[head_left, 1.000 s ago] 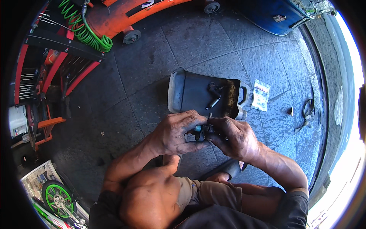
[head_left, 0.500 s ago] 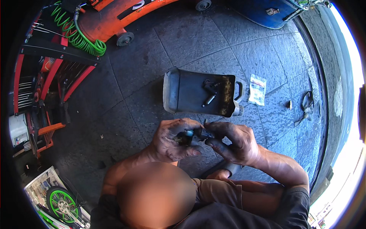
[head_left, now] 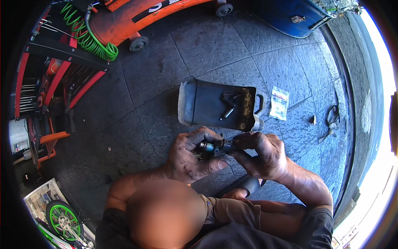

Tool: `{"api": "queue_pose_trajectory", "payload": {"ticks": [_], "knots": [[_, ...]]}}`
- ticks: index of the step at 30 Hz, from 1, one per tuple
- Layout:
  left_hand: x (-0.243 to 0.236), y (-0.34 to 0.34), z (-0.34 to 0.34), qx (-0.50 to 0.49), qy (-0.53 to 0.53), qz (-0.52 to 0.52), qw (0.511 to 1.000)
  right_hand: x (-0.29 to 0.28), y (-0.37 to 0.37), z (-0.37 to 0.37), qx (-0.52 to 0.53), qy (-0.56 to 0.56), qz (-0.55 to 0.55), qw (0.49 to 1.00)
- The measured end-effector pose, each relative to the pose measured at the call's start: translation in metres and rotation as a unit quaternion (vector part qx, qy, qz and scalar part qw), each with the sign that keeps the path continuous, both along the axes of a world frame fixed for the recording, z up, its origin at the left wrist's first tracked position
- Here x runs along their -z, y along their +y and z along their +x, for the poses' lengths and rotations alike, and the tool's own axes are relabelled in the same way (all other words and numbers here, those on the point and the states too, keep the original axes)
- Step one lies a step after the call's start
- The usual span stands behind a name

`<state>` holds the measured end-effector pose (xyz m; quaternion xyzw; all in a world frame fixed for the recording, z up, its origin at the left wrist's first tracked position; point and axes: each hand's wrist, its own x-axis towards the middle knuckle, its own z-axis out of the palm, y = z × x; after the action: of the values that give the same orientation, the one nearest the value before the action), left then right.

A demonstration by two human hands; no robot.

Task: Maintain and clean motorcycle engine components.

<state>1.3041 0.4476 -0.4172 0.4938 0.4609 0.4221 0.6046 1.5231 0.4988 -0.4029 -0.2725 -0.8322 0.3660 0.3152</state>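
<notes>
Both of my hands, smudged dark, meet just in front of the near side of the tray. Curled around a small dark mechanical part with a teal cylindrical section is my left hand. My right hand pinches the other end of that part between thumb and fingers; its exact kind is unclear, and the fingers hide much of it. Beyond them, a dark jerrycan cut open as a tray lies on the floor. Inside it rests a dark elbow-shaped part with a silver cylindrical tip.
Right of the tray lie a white packet, a small object and a dark strap. An orange wheeled tank stands far left, near a green coiled hose and a red-black tool rack. A blue container is far right.
My right hand has shifted slightly right, and more of the teal part shows between the hands. The whole view has moved a little, so the tray sits slightly lower.
</notes>
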Motion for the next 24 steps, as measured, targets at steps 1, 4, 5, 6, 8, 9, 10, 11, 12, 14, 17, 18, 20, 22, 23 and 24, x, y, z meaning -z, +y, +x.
{"api": "queue_pose_trajectory", "payload": {"ticks": [1,4,5,6,8,9,10,11,12,14,17,18,20,22,23,24], "knots": [[0.002,-0.002,0.001,0.002,-0.001,0.001,1.000,-0.002,0.001,0.000,-0.002,0.004,-0.005,1.000],[0.005,-0.004,-0.003,-0.010,-0.021,0.027,0.999,-0.001,0.001,0.004,0.021,0.006,-0.043,0.999],[-0.001,-0.003,-0.010,-0.061,-0.124,-0.040,0.990,0.001,0.000,0.008,0.044,0.004,-0.077,0.996],[-0.007,-0.003,-0.018,-0.113,-0.223,-0.105,0.962,0.004,0.000,0.015,0.061,0.013,-0.087,0.994],[-0.008,0.000,-0.027,-0.128,-0.163,-0.099,0.973,0.019,-0.004,0.030,0.120,0.062,-0.237,0.962],[-0.007,0.002,-0.027,-0.137,-0.108,-0.095,0.980,0.023,-0.005,0.039,0.156,0.083,-0.308,0.935],[-0.009,0.009,-0.022,-0.133,-0.113,-0.130,0.976,0.026,-0.003,0.043,0.152,0.101,-0.322,0.929],[0.000,0.012,-0.022,-0.136,-0.116,-0.132,0.975,0.028,-0.003,0.044,0.150,0.098,-0.323,0.929],[0.017,0.013,-0.025,-0.026,-0.094,-0.121,0.988,0.028,-0.001,0.040,0.143,0.096,-0.292,0.941],[0.034,0.008,-0.028,0.135,-0.025,-0.110,0.984,0.028,0.000,0.023,0.091,0.090,-0.215,0.968],[0.036,0.000,-0.002,0.101,0.002,-0.084,0.991,0.050,-0.027,0.004,0.106,0.074,-0.257,0.958],[0.040,-0.001,0.000,0.113,-0.002,-0.092,0.989,0.055,-0.040,-0.002,0.136,0.094,-0.297,0.941],[0.050,-0.008,0.002,0.099,-0.008,-0.080,0.992,0.057,-0.051,-0.008,0.167,0.089,-0.348,0.918],[0.066,-0.013,0.000,0.086,-0.014,-0.068,0.994,0.060,-0.048,-0.008,0.136,0.065,-0.323,0.934],[0.076,-0.016,-0.004,0.073,-0.006,-0.045,0.996,0.062,-0.045,-0.008,0.105,0.041,-0.295,0.949],[0.078,-0.016,-0.008,0.058,0.004,-0.022,0.998,0.061,-0.041,-0.009,0.075,0.009,-0.271,0.960]]}}
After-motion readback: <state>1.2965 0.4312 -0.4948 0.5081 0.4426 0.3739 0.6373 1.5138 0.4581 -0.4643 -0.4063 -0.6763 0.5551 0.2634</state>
